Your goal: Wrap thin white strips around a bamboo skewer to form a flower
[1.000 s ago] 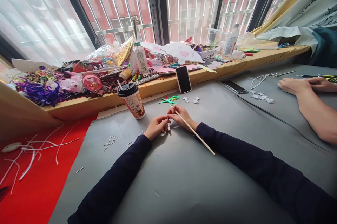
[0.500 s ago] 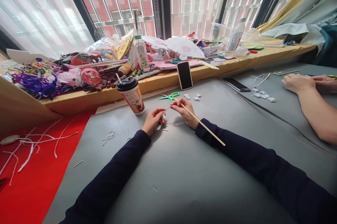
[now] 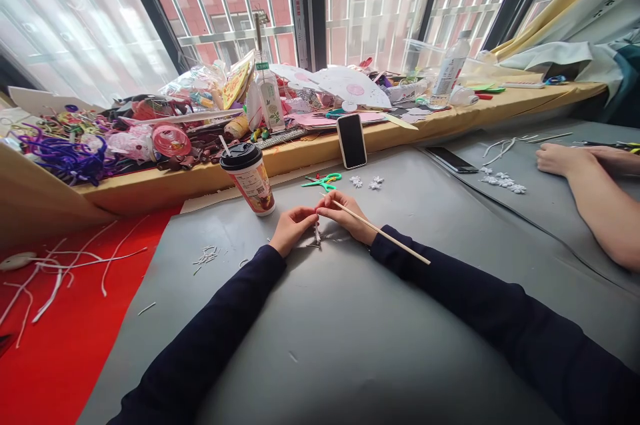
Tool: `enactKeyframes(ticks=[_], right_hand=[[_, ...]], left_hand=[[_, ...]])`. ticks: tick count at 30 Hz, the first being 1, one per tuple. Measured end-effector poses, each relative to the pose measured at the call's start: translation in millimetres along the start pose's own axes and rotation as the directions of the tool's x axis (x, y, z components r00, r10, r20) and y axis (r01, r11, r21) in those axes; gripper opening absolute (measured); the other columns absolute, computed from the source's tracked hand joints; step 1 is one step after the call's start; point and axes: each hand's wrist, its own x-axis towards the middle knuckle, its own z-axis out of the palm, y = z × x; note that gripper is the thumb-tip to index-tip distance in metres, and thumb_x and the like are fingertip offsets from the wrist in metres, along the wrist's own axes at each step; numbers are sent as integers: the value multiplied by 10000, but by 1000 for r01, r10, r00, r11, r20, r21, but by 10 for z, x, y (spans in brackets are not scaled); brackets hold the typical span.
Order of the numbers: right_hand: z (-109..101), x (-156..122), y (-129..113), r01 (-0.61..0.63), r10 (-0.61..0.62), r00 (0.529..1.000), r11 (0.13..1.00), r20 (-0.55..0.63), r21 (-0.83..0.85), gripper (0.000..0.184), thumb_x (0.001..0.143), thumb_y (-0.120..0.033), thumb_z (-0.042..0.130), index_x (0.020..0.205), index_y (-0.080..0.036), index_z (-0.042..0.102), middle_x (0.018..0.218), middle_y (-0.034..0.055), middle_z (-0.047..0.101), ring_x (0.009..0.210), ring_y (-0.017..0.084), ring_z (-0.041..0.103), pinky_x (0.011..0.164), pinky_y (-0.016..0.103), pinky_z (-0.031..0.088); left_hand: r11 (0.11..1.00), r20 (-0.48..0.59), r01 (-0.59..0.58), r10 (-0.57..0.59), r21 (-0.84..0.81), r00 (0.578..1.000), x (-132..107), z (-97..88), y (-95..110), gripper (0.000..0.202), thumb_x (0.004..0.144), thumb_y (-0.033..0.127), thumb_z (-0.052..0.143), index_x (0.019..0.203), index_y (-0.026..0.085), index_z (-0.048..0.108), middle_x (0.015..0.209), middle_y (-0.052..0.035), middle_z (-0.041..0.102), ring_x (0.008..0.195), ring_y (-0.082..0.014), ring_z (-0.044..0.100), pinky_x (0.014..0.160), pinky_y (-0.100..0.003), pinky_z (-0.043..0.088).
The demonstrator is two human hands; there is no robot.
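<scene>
My left hand (image 3: 293, 230) is closed in a pinch on a small white pipe cleaner piece (image 3: 317, 233), which hangs down below the fingertips. Fingertips of my right hand (image 3: 353, 217) meet the left ones at the top of that piece. A thin wooden stick (image 3: 390, 237) lies across the right hand, held in it, and slants back over the sleeve. The exact grip at the fingertips is too small to make out. Just beyond the hands are green-handled scissors (image 3: 327, 181) and two small white flower shapes (image 3: 375, 182).
A lidded paper cup (image 3: 250, 178) with a straw stands left of my hands. A phone (image 3: 352, 140) leans on the crowded windowsill ledge (image 3: 395, 135). Short white offcuts (image 3: 206, 256) lie at left. On the right, another person's hand (image 3: 563, 160) rests near a dark phone (image 3: 453, 160) and more white flowers (image 3: 503, 181).
My fingertips have come together; the strand between them no longer shows stretched out, and the white piece now hangs lower. The wooden stick's near end has risen slightly.
</scene>
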Motion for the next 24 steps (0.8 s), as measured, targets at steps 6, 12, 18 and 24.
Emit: enactKeyframes(ticks=[6, 12, 18, 24], right_hand=[[0, 23, -30, -35, 34, 999, 999, 6, 41, 372, 734, -215, 512, 1104, -238, 488, 1118, 48, 548, 796, 122, 578, 834, 342, 438], [-16, 50, -5, -132, 126, 991, 982, 50, 137, 409, 837, -473, 369, 1000, -169, 589, 922, 72, 637, 762, 142, 575, 797, 328, 448], [-52, 58, 50, -106, 105, 994, 994, 36, 17, 316, 765, -465, 521, 815, -163, 599, 751, 44, 637, 652, 127, 571, 694, 300, 461], [-66, 47, 73, -93, 93, 996, 993, 4, -67, 271, 695, -377, 623, 866, -182, 544, 802, 30, 649, 692, 130, 591, 697, 291, 464]], left_hand=[[995, 7, 21, -20, -95, 1000, -3, -13, 24, 318, 658, 333, 647, 894, 133, 575, 733, -48, 628, 623, -148, 607, 587, -261, 447], [995, -14, 27, -28, -93, 1000, 2, -22, 24, 292, 679, 333, 620, 897, 143, 579, 723, -41, 633, 627, -158, 623, 629, -285, 462], [992, -24, 42, -46, -118, 999, 16, -32, 7, 270, 672, 317, 625, 869, 137, 581, 712, -46, 644, 622, -166, 629, 624, -291, 465], [985, -41, 20, -27, -170, 999, 17, -53, -25, 176, 661, 259, 627, 762, 125, 572, 616, -12, 604, 519, -121, 584, 602, -294, 476]])
